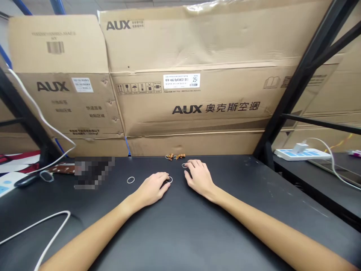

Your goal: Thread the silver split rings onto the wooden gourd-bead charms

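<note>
Loosely curled, the left hand [153, 189] meets a first ring [172, 180] and the right hand [199, 178] a second ring [182, 166] on the black table [175, 237], fingers low perhaps because rings lie flat; any grip cannot be told. A third ring [130, 183] lies apart, leftward.
</note>
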`<state>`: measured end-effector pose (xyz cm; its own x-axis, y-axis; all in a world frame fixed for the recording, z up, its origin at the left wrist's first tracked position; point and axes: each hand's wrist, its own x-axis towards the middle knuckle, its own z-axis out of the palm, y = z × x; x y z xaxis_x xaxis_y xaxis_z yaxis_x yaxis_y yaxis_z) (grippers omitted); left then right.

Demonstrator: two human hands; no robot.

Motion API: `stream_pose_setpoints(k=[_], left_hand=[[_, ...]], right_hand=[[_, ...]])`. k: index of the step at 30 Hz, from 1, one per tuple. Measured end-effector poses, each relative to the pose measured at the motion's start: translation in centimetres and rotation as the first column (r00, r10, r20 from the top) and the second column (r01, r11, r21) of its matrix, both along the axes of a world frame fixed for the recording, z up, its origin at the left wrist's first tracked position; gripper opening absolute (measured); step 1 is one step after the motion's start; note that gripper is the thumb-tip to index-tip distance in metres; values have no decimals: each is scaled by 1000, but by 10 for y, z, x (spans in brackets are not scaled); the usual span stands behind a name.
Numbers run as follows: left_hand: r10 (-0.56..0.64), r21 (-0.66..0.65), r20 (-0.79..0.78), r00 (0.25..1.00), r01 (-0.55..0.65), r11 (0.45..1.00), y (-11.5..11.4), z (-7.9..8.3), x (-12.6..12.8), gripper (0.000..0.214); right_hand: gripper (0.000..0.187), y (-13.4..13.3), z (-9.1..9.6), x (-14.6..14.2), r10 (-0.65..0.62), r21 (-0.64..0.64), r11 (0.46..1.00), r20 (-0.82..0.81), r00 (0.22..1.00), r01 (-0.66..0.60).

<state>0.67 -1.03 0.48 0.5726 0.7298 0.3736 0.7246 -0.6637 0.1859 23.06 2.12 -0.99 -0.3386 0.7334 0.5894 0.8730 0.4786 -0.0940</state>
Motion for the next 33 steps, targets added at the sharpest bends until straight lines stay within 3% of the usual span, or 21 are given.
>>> stream_pose_setpoints(k=[3,7,10,17,22,25,29,33], left_hand=[[4,-7,9,1000,-4,1000,-1,1,0,23],[10,-18,9,1000,-10,1000,-2,2,0,24],[5,-17,20,1000,-5,1000,-2,2,0,23],[-7,-4,28,1000,8,1000,0,-1,-1,23],[0,-13,25,1000,1,1000,-1,1,0,23],[1,-8,28,1000,-1,1000,-2,2,1,23],[-2,7,24,1000,2,1000,-2,0,1,23],[-15,34,12,1000,14,999,-1,-1,2,21]], right_hand=[[30,12,-4,10,-131,-31,991,23,991,132],[20,17,-4,15,-202,-86,974,74,977,208],[14,12,-2,11,-170,-89,980,89,981,178],[12,1,-3,0,46,-123,992,43,998,-40],[30,4,-4,0,-67,-96,993,78,995,74],[30,7,-4,2,-83,-128,987,99,992,95],[32,5,-2,1,77,-154,986,106,991,-61],[38,-4,2,-4,295,-179,945,93,951,-275]])
